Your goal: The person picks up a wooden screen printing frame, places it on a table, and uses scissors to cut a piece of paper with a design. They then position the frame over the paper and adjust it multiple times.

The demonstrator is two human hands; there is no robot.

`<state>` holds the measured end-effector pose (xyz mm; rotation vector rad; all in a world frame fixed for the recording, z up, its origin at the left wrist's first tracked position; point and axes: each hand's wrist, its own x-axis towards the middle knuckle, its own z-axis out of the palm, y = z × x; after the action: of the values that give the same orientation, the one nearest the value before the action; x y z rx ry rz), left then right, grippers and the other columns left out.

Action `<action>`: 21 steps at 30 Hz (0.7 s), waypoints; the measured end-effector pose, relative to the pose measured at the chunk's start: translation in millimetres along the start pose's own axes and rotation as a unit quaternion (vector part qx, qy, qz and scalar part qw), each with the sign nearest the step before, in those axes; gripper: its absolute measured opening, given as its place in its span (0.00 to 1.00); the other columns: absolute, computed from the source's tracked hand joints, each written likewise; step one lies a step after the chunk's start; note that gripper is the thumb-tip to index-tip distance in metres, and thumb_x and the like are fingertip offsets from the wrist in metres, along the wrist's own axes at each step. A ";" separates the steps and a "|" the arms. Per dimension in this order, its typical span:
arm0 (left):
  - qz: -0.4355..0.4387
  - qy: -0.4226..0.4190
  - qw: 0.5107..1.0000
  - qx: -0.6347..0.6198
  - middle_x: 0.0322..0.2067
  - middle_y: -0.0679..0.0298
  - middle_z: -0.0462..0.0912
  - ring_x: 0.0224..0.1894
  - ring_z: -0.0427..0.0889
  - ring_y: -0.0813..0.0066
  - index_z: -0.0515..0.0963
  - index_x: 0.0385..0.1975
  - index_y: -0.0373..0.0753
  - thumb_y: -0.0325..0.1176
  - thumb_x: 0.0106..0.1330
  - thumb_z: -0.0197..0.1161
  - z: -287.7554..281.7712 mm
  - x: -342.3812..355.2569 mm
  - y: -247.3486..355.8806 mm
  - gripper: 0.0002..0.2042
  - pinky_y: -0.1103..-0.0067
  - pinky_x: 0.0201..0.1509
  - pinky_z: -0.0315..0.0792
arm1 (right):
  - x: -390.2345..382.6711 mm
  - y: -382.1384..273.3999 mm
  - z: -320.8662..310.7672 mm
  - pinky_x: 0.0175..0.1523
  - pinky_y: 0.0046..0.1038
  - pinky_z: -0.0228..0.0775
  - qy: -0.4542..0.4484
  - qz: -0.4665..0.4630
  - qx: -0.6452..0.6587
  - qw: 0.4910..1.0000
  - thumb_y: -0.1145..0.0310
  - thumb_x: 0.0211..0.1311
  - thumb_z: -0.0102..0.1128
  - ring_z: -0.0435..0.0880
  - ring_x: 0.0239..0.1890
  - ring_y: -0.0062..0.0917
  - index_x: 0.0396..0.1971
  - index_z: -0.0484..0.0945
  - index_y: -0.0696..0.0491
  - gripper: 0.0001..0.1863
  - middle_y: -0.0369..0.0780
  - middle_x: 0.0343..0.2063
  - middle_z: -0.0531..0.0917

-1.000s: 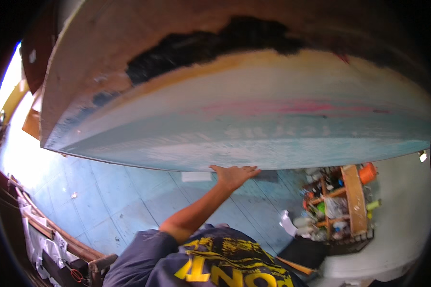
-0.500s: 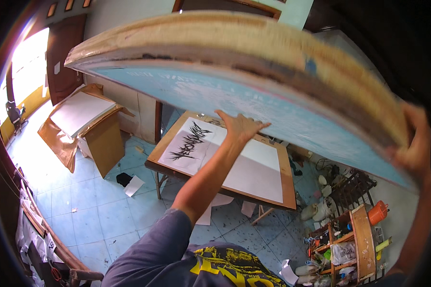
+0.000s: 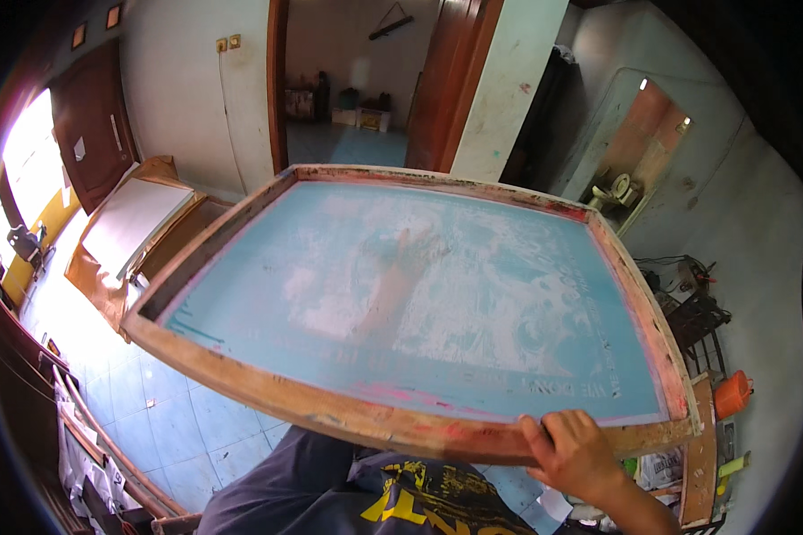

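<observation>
A large wooden-framed screen [image 3: 325, 423] with pale blue mesh and whitish, pink-streaked patches is tilted across the middle of the view. My right hand [image 3: 571, 455] grips the near rail at its right part, fingers wrapped over the top edge. Through the mesh, my left hand [image 3: 401, 254] shows faintly beneath the screen, fingers seemingly stretched out against its underside, with the forearm running down behind the mesh. The table with paper seen earlier is hidden behind the screen.
A box with a white sheet [image 3: 138, 227] stands at the left. Behind are an open doorway [image 3: 348, 89] and a second opening [image 3: 633, 160] with a toilet. A cluttered shelf [image 3: 698, 455], an orange container [image 3: 732, 392] and a railing [image 3: 107, 446] flank me.
The screen has swung down from raised and seen edge-on to tilted face-up, showing its inner mesh. My right hand came into view at the right and is now on the lower-right rail.
</observation>
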<state>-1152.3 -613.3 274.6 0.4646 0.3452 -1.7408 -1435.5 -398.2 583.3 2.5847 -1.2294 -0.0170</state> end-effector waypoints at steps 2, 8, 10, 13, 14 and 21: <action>0.006 0.031 0.999 0.004 0.69 0.47 0.36 0.71 0.37 0.44 0.35 0.70 0.45 0.84 0.45 0.38 -12.5 29.1 2.5 0.59 0.47 0.69 0.43 | 32.2 26.7 10.6 0.31 0.32 0.67 -0.025 -0.007 -0.009 1.000 0.64 0.46 0.63 0.73 0.27 0.29 0.48 0.73 0.54 0.25 0.39 0.28 0.71; 0.014 0.091 0.996 0.003 0.69 0.47 0.38 0.71 0.38 0.45 0.36 0.70 0.44 0.83 0.45 0.38 -41.1 64.5 14.0 0.59 0.47 0.69 0.43 | 81.3 52.5 16.3 0.40 0.36 0.70 -0.107 0.029 0.028 0.993 0.62 0.29 0.75 0.74 0.36 0.35 0.55 0.69 0.53 0.43 0.42 0.36 0.72; 0.008 0.098 0.995 0.002 0.69 0.47 0.38 0.71 0.39 0.45 0.37 0.70 0.44 0.83 0.45 0.38 -32.4 83.3 9.7 0.58 0.47 0.69 0.44 | 88.3 71.6 28.0 0.44 0.34 0.72 -0.089 0.021 0.008 0.996 0.60 0.37 0.71 0.75 0.41 0.34 0.62 0.63 0.51 0.45 0.43 0.41 0.74; 0.004 0.105 0.994 -0.004 0.69 0.48 0.39 0.71 0.40 0.45 0.38 0.69 0.44 0.83 0.45 0.38 -21.6 102.0 3.0 0.58 0.47 0.69 0.44 | 92.2 90.9 42.5 0.42 0.35 0.72 -0.090 0.027 -0.038 0.995 0.59 0.38 0.71 0.75 0.39 0.36 0.58 0.67 0.52 0.41 0.42 0.40 0.73; 0.002 0.106 0.994 -0.006 0.69 0.48 0.40 0.71 0.40 0.45 0.38 0.69 0.44 0.83 0.45 0.38 -20.5 101.5 0.5 0.58 0.47 0.69 0.44 | 94.7 96.4 44.3 0.41 0.35 0.72 -0.083 0.029 -0.027 0.996 0.59 0.38 0.70 0.75 0.38 0.36 0.57 0.67 0.53 0.41 0.42 0.40 0.73; 0.003 0.119 0.993 -0.010 0.68 0.48 0.42 0.70 0.42 0.46 0.40 0.69 0.43 0.83 0.45 0.39 13.0 128.1 -19.4 0.58 0.48 0.69 0.45 | 117.6 157.2 48.1 0.38 0.33 0.72 -0.085 0.044 0.041 0.995 0.58 0.41 0.69 0.75 0.37 0.34 0.55 0.69 0.52 0.37 0.40 0.37 0.73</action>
<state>-1195.8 -724.8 223.5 0.6609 0.5294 -1.6788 -1486.0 -593.8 589.7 2.6414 -1.4309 -0.1766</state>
